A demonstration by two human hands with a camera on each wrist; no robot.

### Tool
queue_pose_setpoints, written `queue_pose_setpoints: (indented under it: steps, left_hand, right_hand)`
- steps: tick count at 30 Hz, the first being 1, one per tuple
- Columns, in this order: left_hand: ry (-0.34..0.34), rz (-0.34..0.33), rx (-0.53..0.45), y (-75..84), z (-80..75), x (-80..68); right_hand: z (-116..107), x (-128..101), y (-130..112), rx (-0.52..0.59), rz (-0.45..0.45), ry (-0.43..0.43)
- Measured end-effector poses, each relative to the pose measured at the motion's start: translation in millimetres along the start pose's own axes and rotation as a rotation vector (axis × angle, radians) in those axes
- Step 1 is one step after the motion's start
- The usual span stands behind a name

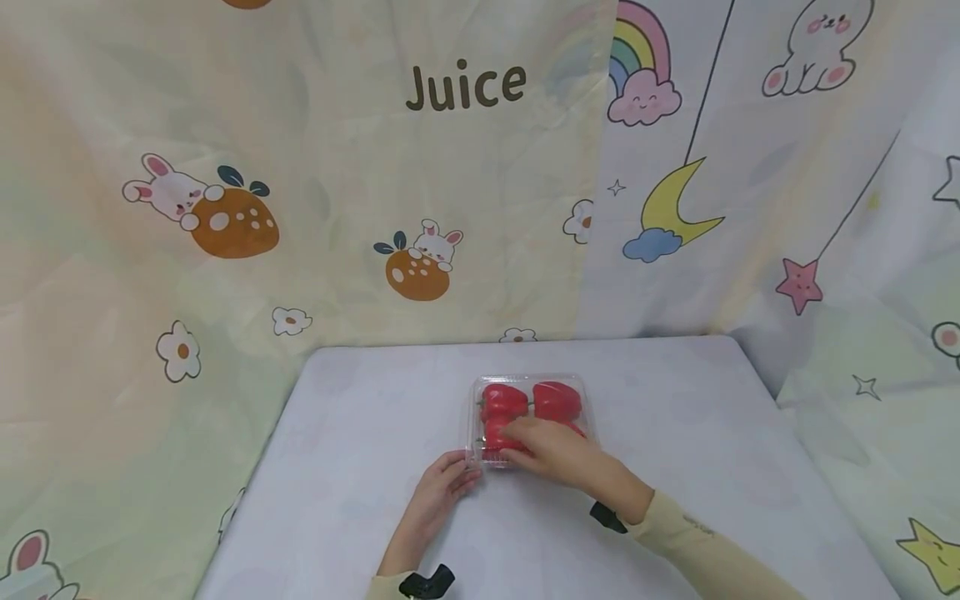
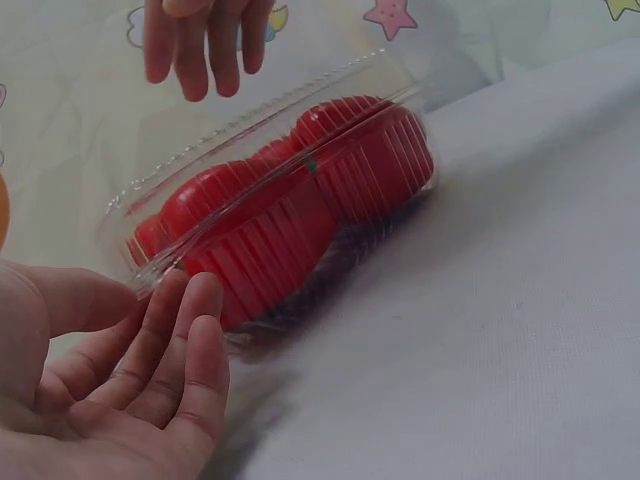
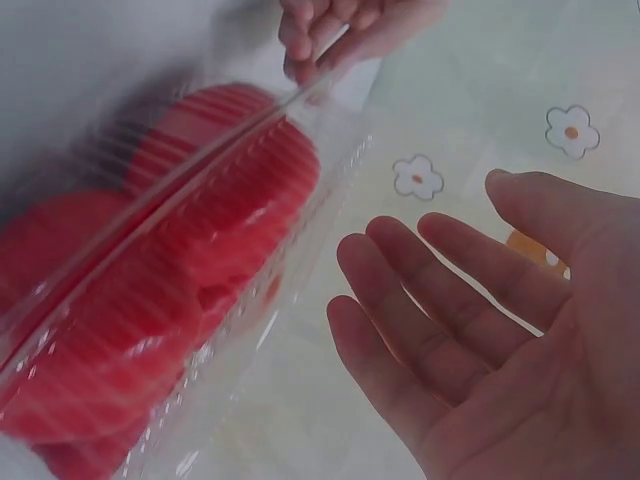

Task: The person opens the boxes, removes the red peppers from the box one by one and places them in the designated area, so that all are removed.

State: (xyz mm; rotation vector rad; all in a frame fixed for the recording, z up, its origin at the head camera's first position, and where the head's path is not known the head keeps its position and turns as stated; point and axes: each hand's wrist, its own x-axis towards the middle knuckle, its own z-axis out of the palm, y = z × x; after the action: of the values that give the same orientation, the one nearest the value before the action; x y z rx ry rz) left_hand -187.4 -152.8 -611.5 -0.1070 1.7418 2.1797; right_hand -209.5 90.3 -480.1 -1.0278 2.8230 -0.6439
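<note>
Fingers of the left hand [image 1: 442, 492] pinch one corner of a clear plastic container [image 2: 385, 68], with the thumb at the rim and the curled fingertips against the wall just beside it. Fingers of the right hand [image 3: 520, 340] are nearly straight, with slim gaps between them and the thumb held away; they hover over the container and grip nothing, and both wrist views show clear space between them and the plastic.

Beneath these right fingers, and reaching away from the left fingertips, the container rests on a white table [image 1: 360, 417]. Its lid lies over the base along a ridged seam; whether the edge is latched all round I cannot tell. Inside are four red peppers in two rows: a near-left pepper [image 1: 495, 436] right by the right fingertips, a near-right pepper [image 1: 577, 429] mostly hidden behind that hand, and beyond the fingers a far-left pepper [image 1: 504, 402] and a far-right pepper [image 1: 557, 401].

Back from the fingers, each wrist wears a black strap, the left strap [image 1: 427, 582] and the right strap [image 1: 607, 517], next to pale sleeves. Farthest out, past the table's edge, hangs a printed cloth [image 1: 495, 175] with bunnies, flowers, a moon and the word "Juice".
</note>
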Motion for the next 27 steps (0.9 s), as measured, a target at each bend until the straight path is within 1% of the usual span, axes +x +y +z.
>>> queue_pose_setpoints:
  steps: [5, 12, 15, 19, 22, 27]
  left_hand:
    - [0.001, 0.007, -0.001, -0.1, 1.5, -0.8]
    - [0.018, 0.001, 0.011, 0.4, 1.0, -1.6]
    - [0.018, -0.003, 0.012, 0.4, 0.8, -1.1]
    - [0.013, -0.004, 0.011, 0.7, 0.8, -1.3]
    - [0.017, -0.012, -0.005, 1.2, 0.9, -1.3]
    - [0.015, -0.008, -0.042, 1.1, 1.1, -0.6]
  right_hand:
    - [10.2, 5.1, -8.2, -0.031, -0.044, -0.02]
    - [24.1, 10.7, -16.7, -0.023, -0.05, -0.036]
    - [29.1, 12.0, -19.3, -0.043, -0.063, -0.044]
    - [35.8, 14.5, -24.7, -0.089, -0.071, -0.047]
    - [42.5, 17.1, -29.9, -0.127, -0.046, -0.048]
    - [56.6, 21.5, -37.4, -0.237, -0.012, -0.045]
